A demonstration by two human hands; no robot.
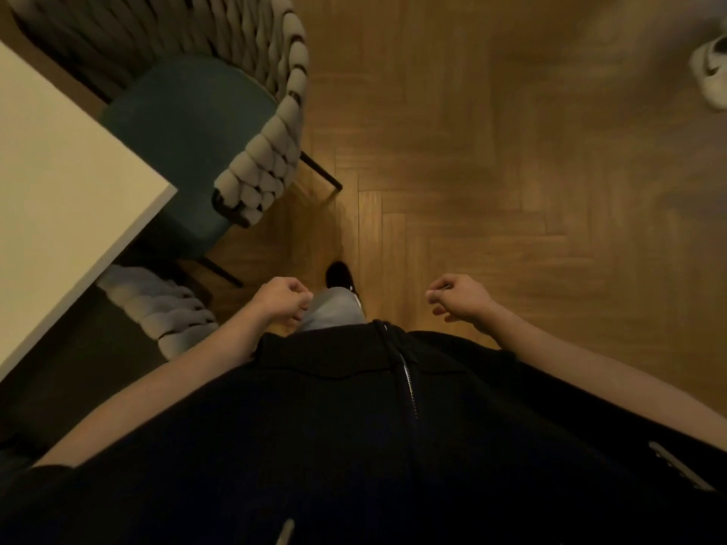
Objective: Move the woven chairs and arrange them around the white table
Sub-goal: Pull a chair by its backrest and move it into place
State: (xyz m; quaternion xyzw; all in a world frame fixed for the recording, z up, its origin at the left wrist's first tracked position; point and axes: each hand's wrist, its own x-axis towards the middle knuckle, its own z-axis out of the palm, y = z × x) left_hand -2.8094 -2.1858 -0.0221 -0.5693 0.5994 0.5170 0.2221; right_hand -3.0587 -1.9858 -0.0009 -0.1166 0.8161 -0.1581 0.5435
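A woven chair (pixel 259 163) with a thick grey braided back and a teal seat stands at the upper left, pushed against the corner of the white table (pixel 59 198). Part of a second woven chair (pixel 165 304) shows below the table's edge, near my left arm. My left hand (pixel 281 300) hangs in front of my body with its fingers curled loosely, holding nothing. My right hand (pixel 458 298) is in the same pose to the right, also holding nothing. Neither hand touches a chair.
Herringbone wooden floor (pixel 491 190) fills the centre and right. White sneakers (pixel 710 70) lie at the far right edge. My dark shoe (pixel 340 275) and grey trouser leg step forward between my hands. The nearer chair's thin black legs (pixel 322 173) splay onto the floor.
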